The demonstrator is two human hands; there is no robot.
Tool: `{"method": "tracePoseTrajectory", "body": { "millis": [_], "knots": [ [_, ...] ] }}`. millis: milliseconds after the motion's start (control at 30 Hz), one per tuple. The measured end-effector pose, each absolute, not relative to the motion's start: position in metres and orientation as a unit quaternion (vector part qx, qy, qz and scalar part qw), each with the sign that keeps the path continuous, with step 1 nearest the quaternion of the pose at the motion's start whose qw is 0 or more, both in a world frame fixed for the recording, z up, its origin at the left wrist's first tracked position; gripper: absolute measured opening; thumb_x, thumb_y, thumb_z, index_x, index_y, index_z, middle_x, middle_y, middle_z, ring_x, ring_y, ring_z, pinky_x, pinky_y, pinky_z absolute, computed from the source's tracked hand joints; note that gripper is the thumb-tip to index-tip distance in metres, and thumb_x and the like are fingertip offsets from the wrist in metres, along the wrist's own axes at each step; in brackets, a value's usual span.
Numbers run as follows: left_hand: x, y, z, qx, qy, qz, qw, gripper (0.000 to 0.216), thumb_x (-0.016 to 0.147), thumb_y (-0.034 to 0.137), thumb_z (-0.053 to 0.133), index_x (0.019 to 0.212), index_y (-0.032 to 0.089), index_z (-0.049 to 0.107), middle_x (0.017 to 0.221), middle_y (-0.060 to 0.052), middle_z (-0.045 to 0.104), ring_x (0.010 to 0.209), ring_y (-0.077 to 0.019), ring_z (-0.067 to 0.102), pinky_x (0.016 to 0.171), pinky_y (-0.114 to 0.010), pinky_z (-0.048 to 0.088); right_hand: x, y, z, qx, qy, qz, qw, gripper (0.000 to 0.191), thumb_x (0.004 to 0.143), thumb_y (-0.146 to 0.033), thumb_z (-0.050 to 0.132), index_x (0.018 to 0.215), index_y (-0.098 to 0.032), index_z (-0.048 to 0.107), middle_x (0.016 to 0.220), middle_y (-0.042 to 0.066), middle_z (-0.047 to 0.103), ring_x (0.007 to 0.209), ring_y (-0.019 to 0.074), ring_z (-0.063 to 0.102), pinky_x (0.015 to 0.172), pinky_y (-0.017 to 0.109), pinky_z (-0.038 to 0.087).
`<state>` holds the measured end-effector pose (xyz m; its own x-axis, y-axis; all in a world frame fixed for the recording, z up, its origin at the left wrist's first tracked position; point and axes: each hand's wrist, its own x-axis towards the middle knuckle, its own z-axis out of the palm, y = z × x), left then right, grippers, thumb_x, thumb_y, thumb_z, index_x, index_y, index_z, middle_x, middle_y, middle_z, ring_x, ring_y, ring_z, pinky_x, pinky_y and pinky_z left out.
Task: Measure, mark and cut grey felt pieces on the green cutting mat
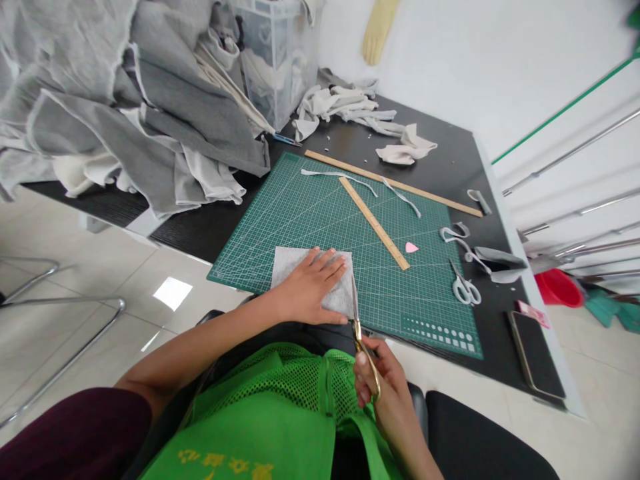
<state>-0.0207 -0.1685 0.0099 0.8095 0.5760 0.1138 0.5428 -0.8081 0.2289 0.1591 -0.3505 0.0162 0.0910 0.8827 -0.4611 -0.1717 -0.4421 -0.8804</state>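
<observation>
My left hand (313, 288) lies flat with fingers extended on a piece of grey fabric (287, 260), pressing it to the green cutting mat (310, 213) near its front edge. In my right hand (387, 377) is a pair of gold-handled scissors (358, 331), my fingers through and around the handles. The blades point away from me along the fabric's right edge. Whether they are parted or closed I cannot make out. The fabric's middle is hidden beneath my left hand.
On the mat lie a short wooden ruler (374, 223), a long wooden ruler (395, 183), thin fabric strips (403, 198) and pink chalk (411, 247). White-handled scissors (466, 291) and a phone (537, 353) are at right. Grey cloth (185, 100) is piled left beside a clear bin (275, 60).
</observation>
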Motion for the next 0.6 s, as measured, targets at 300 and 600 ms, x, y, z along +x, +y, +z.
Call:
{"method": "tracePoseTrajectory", "body": {
  "millis": [300,600],
  "knots": [
    [-0.0206,-0.1687,0.0109,0.945,0.297,0.092,0.103,0.106,0.081,0.087,0.034,0.154,0.010,0.030,0.163,-0.016,0.025,0.153,-0.0363,0.011,0.123,-0.055,-0.002,0.1545,-0.3506,0.0219,-0.600,-0.292,0.602,0.440,0.042,0.088,-0.052,0.069,0.115,-0.024,0.054,0.058,-0.009,0.045,0.043,0.0078,0.037,0.041,0.020,0.037],
    [-0.0200,-0.1685,0.0094,0.944,0.299,0.091,0.103,0.106,0.080,0.088,0.035,0.154,0.012,0.029,0.163,-0.016,0.025,0.153,-0.0367,0.011,0.123,-0.055,-0.002,0.1597,-0.3533,0.0144,-0.594,-0.289,0.601,0.451,0.033,0.093,-0.049,0.064,0.112,-0.025,0.052,0.059,-0.010,0.041,0.042,0.0066,0.034,0.039,0.018,0.035]
  ]
}}
